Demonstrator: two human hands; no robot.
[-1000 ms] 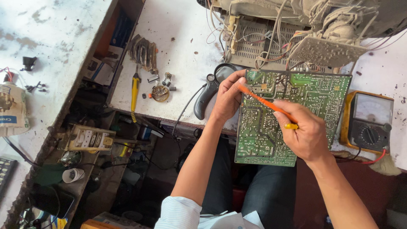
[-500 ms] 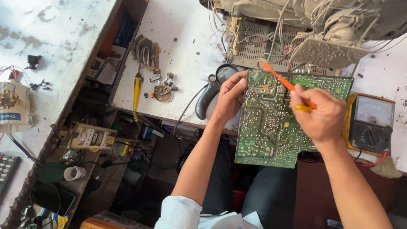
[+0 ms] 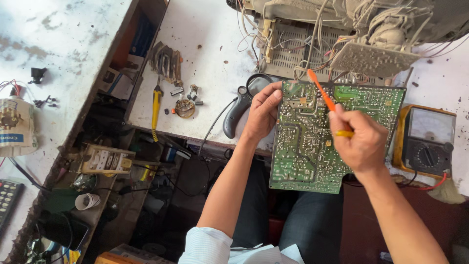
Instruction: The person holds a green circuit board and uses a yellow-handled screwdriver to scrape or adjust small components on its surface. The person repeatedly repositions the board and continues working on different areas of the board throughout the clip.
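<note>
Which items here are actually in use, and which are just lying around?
In use: green circuit board, held by left hand; orange tool, in right hand.

Lying about: yellow screwdriver, magnifier, analog meter, remote control.

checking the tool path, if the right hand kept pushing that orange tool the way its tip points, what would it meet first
The right hand holds the orange tool aimed up and left. Its tip sits at the top edge of the green circuit board; straight beyond comes the tangle of wires of the dusty chassis, though depth is unclear.
</note>
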